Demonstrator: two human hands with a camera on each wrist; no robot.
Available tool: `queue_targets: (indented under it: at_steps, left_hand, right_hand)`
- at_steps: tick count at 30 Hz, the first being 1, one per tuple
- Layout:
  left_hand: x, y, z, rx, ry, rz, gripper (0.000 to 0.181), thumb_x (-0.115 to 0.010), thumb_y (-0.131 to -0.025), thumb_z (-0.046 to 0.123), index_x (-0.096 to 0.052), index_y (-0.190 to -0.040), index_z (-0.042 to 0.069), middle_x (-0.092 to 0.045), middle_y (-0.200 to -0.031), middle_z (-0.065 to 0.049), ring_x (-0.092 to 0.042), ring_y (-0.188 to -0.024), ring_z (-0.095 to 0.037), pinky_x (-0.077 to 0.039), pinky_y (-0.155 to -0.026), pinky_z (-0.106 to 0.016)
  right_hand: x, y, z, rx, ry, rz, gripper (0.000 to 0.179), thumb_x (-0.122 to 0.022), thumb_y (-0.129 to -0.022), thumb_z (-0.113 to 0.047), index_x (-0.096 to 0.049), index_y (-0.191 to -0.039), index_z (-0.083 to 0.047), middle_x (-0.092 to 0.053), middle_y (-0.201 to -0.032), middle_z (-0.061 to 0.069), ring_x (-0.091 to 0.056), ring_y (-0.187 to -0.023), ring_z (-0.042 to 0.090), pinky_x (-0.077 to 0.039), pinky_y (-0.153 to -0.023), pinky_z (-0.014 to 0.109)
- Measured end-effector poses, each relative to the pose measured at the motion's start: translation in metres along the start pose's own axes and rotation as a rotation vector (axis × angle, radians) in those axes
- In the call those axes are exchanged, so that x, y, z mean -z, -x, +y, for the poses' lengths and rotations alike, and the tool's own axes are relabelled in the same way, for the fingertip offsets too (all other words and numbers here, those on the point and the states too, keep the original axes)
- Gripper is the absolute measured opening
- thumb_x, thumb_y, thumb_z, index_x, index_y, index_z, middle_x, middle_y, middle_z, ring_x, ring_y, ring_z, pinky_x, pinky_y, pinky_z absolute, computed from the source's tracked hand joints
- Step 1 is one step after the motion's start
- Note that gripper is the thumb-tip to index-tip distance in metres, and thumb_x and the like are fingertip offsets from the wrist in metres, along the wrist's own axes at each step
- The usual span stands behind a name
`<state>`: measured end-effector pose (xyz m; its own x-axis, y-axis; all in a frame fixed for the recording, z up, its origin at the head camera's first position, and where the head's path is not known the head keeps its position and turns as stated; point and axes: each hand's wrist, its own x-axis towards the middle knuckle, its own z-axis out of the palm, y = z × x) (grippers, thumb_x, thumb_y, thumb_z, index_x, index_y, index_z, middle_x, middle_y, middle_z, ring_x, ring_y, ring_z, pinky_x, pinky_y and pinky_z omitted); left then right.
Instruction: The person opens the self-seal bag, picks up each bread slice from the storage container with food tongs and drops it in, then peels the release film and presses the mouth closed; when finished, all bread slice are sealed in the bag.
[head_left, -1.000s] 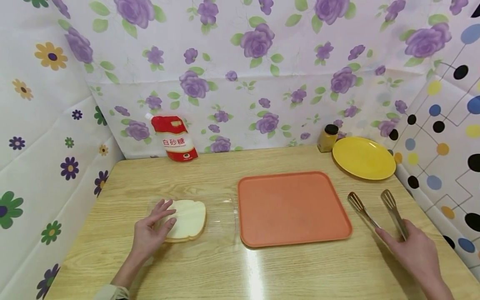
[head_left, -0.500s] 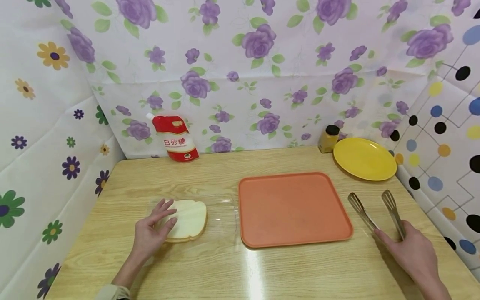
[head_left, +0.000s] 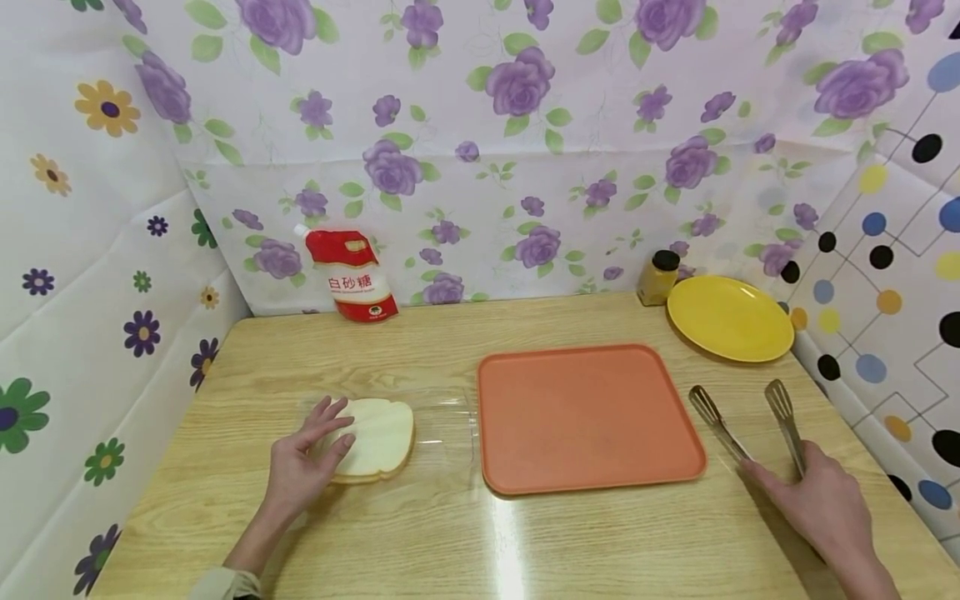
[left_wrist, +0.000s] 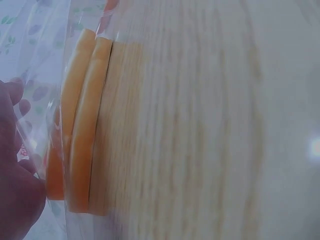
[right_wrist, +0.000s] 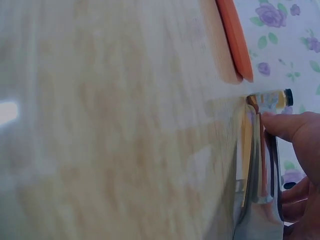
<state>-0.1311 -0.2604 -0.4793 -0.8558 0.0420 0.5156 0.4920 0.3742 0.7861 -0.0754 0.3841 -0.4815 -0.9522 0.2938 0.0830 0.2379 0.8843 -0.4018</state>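
My left hand (head_left: 302, 462) rests over sliced bread (head_left: 382, 437) on the left of the table, its fingers spread and slightly bent. Clear plastic packaging (head_left: 446, 429) surrounds the bread and stretches right of it. Two stacked slices show their crusts through the film in the left wrist view; how the fingertips meet the film is hard to tell. Over on the right, my right hand (head_left: 825, 500) grips metal tongs (head_left: 786, 421) near the handle end. The tongs' slotted heads stand apart with nothing between them, pointing toward the back.
An orange-red tray (head_left: 592, 421) lies mid-table, between bread and tongs. Against the back wall stand a red-and-white sugar pouch (head_left: 352, 279) and a dark-lidded jar (head_left: 657, 279). A yellow plate (head_left: 729, 319) leans in the back right corner. Patterned sheets (head_left: 465, 208) enclose the table.
The tongs' left arm has swung slightly left, so the heads stand a little wider apart. My right hand shifted slightly left. The left hand and bread stay where they were.
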Motion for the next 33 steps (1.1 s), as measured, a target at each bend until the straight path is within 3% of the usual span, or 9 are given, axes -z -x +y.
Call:
queue_targets:
  at_steps: [6, 9, 11, 14, 18, 22, 24, 28, 33]
  left_hand:
    - [0.001, 0.0, 0.001, -0.013, 0.001, -0.002, 0.024, -0.073, -0.081, -0.017, -0.073, -0.103, -0.008, -0.062, -0.126, -0.029, -0.043, -0.137, -0.014, -0.034, -0.107, -0.017]
    - [0.001, 0.0, -0.001, -0.029, -0.006, -0.003, 0.025, -0.073, -0.08, -0.018, -0.073, -0.103, -0.008, -0.061, -0.126, -0.03, -0.043, -0.138, -0.014, -0.034, -0.107, -0.017]
    - [0.001, 0.0, -0.001, -0.026, -0.008, -0.005, 0.025, -0.073, -0.08, -0.018, -0.073, -0.103, -0.008, -0.061, -0.126, -0.03, -0.043, -0.138, -0.014, -0.034, -0.107, -0.017]
    - [0.001, -0.001, -0.001, -0.014, -0.016, -0.007, 0.025, -0.073, -0.081, -0.017, -0.073, -0.104, -0.006, -0.062, -0.126, -0.028, -0.043, -0.137, -0.014, -0.034, -0.107, -0.017]
    - [0.0, -0.002, 0.0, -0.012, -0.024, -0.001, 0.025, -0.074, -0.08, -0.017, -0.074, -0.103, -0.006, -0.063, -0.126, -0.028, -0.043, -0.137, -0.014, -0.033, -0.108, -0.018]
    - [0.0, -0.004, -0.001, -0.029, -0.021, -0.014, 0.025, -0.075, -0.078, -0.018, -0.072, -0.102, -0.009, -0.062, -0.125, -0.03, -0.042, -0.137, -0.013, -0.033, -0.109, -0.018]
    - [0.0, -0.005, -0.002, -0.033, -0.015, -0.018, 0.026, -0.075, -0.078, -0.018, -0.072, -0.102, -0.009, -0.062, -0.125, -0.03, -0.042, -0.138, -0.013, -0.033, -0.109, -0.019]
    - [0.0, -0.005, -0.001, -0.018, -0.009, 0.001, 0.026, -0.075, -0.078, -0.018, -0.073, -0.101, -0.009, -0.062, -0.125, -0.029, -0.043, -0.136, -0.013, -0.032, -0.109, -0.019]
    - [0.001, -0.005, 0.003, -0.019, -0.039, 0.003, 0.027, -0.075, -0.077, -0.019, -0.073, -0.101, -0.008, -0.063, -0.124, -0.03, -0.044, -0.136, -0.013, -0.032, -0.11, -0.02]
  right_hand:
    - [-0.001, 0.008, -0.018, -0.005, -0.022, 0.197, 0.098, -0.079, -0.079, -0.053, -0.042, -0.126, 0.024, -0.042, -0.12, 0.05, -0.041, -0.105, 0.067, -0.037, -0.081, 0.072]
    - [-0.006, 0.015, -0.043, 0.167, -0.13, 0.413, 0.08, -0.078, -0.076, -0.039, -0.049, -0.12, 0.022, -0.048, -0.118, 0.045, -0.045, -0.103, 0.06, -0.037, -0.081, 0.067]
    - [-0.012, 0.024, -0.069, 0.289, -0.216, 0.444, 0.064, -0.079, -0.076, -0.028, -0.056, -0.116, 0.016, -0.057, -0.11, 0.037, -0.055, -0.094, 0.049, -0.045, -0.076, 0.054]
    - [-0.022, 0.045, -0.118, 0.389, -0.39, 0.259, 0.045, -0.08, -0.081, -0.015, -0.061, -0.115, 0.008, -0.066, -0.101, 0.022, -0.062, -0.082, 0.027, -0.051, -0.065, 0.033]
    - [-0.041, 0.081, -0.184, 0.341, -0.74, -0.232, 0.039, -0.074, -0.09, -0.008, -0.058, -0.123, 0.005, -0.068, -0.108, 0.014, -0.066, -0.088, 0.015, -0.057, -0.07, 0.028]
    - [-0.063, 0.11, -0.233, 0.149, -1.155, -0.74, 0.053, -0.067, -0.097, -0.01, -0.041, -0.135, 0.017, -0.064, -0.118, 0.022, -0.067, -0.099, 0.027, -0.059, -0.079, 0.04]
    - [-0.074, 0.119, -0.254, 0.043, -1.294, -0.893, 0.06, -0.065, -0.099, -0.012, -0.033, -0.139, 0.019, -0.061, -0.124, 0.025, -0.066, -0.103, 0.035, -0.058, -0.081, 0.045]
    - [-0.091, 0.126, -0.293, -0.101, -1.44, -0.997, 0.068, -0.064, -0.099, -0.015, -0.025, -0.145, 0.017, -0.054, -0.133, 0.026, -0.062, -0.112, 0.04, -0.056, -0.087, 0.045]
    - [-0.108, 0.127, -0.33, -0.22, -1.566, -0.948, 0.078, -0.065, -0.097, -0.009, -0.011, -0.147, 0.017, -0.046, -0.135, 0.032, -0.06, -0.115, 0.04, -0.054, -0.091, 0.045]
